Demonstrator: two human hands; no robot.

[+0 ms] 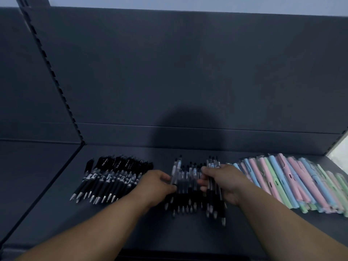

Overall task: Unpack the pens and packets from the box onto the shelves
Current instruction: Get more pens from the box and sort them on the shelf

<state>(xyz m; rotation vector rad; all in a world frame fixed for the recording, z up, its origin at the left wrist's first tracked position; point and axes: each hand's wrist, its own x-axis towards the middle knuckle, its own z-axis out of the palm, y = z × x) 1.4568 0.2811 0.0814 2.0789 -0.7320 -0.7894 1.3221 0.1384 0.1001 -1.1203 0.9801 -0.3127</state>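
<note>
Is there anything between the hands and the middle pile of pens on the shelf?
Nothing visible. The left hand and the right hand both grip the middle pens; the black pens lie to their left, the pastel packets to their right.

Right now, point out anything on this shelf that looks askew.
The clear pens, gripped between left hand and right hand, lie ragged, tips staggered at the front. The black pens and pastel packets lie in neater rows.
</note>
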